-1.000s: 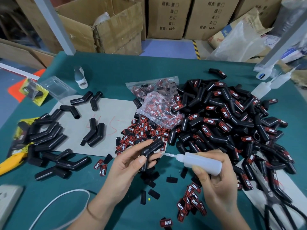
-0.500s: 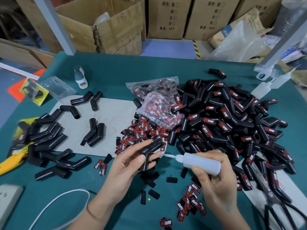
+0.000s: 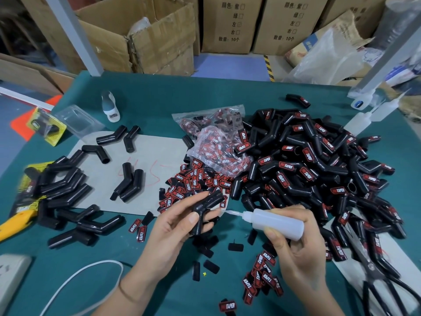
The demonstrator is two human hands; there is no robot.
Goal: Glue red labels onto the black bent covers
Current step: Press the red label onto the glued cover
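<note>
While the left hand (image 3: 173,226) pinches a bent black cover (image 3: 205,209) at lower centre, the right hand (image 3: 296,249) wraps a glue bottle (image 3: 276,223), its nozzle almost at the cover's side. A small dab on the flat face should do, with the cover held steady. Loose red labels (image 3: 193,181) lie just above the hands, finished covers (image 3: 307,169) pile at right, bare covers (image 3: 66,190) at left. Stray labels under the hands could catch drips.

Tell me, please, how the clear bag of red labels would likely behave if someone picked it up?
The clear bag of red labels is crinkled thin film, so it would probably sag and flop. It looks light. Its top seems loosely bunched, so labels might spill if tipped.
</note>
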